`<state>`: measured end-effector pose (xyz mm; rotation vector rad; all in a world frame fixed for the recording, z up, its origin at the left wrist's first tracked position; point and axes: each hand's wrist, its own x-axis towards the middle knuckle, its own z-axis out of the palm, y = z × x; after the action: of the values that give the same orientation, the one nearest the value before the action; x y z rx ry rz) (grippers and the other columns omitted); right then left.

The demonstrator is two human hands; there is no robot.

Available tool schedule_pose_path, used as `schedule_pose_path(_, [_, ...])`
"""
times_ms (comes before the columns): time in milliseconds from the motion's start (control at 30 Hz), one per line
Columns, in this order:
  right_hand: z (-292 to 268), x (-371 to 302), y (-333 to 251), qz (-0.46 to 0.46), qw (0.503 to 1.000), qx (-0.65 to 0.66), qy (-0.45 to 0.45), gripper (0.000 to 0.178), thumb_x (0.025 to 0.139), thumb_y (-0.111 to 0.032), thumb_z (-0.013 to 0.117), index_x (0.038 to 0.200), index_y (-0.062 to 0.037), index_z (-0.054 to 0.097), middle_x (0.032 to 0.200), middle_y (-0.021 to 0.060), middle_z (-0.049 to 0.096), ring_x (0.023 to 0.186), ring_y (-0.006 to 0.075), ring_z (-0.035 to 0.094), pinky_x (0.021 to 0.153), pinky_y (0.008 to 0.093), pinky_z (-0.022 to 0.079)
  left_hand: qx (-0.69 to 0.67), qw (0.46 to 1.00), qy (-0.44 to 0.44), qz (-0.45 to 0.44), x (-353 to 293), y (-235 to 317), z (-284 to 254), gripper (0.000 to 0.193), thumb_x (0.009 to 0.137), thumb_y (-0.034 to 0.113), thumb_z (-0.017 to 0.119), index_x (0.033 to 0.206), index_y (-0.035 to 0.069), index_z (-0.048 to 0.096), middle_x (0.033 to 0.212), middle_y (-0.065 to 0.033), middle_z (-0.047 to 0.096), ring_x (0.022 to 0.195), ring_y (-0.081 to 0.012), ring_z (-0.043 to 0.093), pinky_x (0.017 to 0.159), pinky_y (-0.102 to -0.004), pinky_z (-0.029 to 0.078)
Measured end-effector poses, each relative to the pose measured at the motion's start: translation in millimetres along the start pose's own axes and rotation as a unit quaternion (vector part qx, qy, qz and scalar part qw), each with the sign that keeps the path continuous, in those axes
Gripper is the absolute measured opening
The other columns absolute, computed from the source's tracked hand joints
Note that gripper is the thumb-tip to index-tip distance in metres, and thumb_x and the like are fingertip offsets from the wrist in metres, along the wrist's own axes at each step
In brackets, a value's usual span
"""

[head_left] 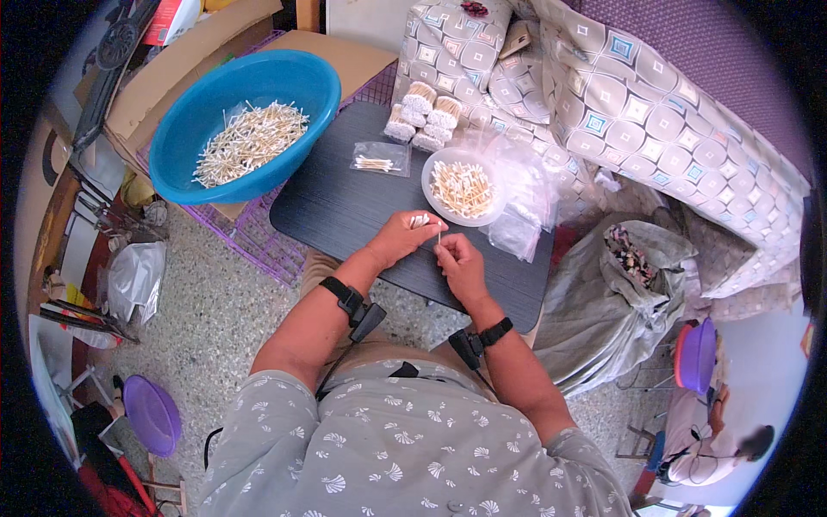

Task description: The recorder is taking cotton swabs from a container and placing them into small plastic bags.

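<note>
Cotton swabs (pixel 419 221) gripped in left hand (pixel 400 239), single swab (pixel 439 233) pinched by right hand (pixel 463 265), above tabletop (pixel 323 198) near its front edge; sticks should be held lightly, cotton tips aligned.

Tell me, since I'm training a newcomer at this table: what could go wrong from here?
The left hand holds several cotton swabs while the right hand pinches one swab, so a held swab could slip out.
The white bowl, full of loose swabs, sits close to both hands; a knock might spill some.
The clear bags lie loosely near the dark table's edge and could slide off.
</note>
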<state>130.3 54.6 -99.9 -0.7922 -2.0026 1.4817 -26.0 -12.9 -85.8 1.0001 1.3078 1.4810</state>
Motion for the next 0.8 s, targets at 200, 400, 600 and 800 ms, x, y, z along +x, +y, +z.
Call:
schedule_pose_path(200, [3,0,-1,0.004,1.0,0.005,0.007,0.009,0.088,-0.012,0.061,0.088,-0.0047,0.055,0.069,-0.0014,0.055,0.059,0.0058,0.05,0.053,0.0228,0.042,-0.014,0.999,-0.01,-0.032,0,-2,-5,0.022,0.09,0.026,0.059,0.098,0.007,0.068,0.066,0.0064,0.054,0.054,-0.0028,0.042,0.049,-0.0187,0.036])
schedule_pose_path(400, [1,2,5,-0.01,0.999,-0.031,0.009,0.011,0.087,-0.011,0.062,0.086,-0.0037,0.054,0.07,0.0006,0.057,0.062,0.0081,0.053,0.057,0.0253,0.045,-0.008,0.999,-0.019,-0.03,2,-2,-4,0.023,0.091,0.027,0.058,0.096,0.007,0.068,0.066,0.0065,0.054,0.055,-0.0024,0.042,0.049,-0.019,0.036])
schedule_pose_path(600, [2,1,3,-0.018,0.998,-0.049,0.022,0.012,0.086,-0.012,0.063,0.086,-0.0037,0.055,0.072,0.0029,0.059,0.064,0.0099,0.055,0.06,0.0265,0.046,0.019,0.999,0.0,0.035,5,-18,0,0.02,0.091,0.022,0.058,0.095,0.005,0.068,0.068,0.006,0.057,0.057,-0.0024,0.045,0.051,-0.0189,0.037])
schedule_pose_path(800, [3,0,-4,0.007,1.0,0.012,0.003,0.01,0.09,-0.013,0.059,0.093,-0.004,0.058,0.075,0.0017,0.06,0.064,0.0088,0.057,0.055,0.0245,0.046,-0.033,0.999,-0.006,-0.004,2,-9,-1,0.018,0.091,0.02,0.059,0.095,0.005,0.068,0.07,0.0057,0.059,0.057,-0.0023,0.046,0.051,-0.0191,0.037])
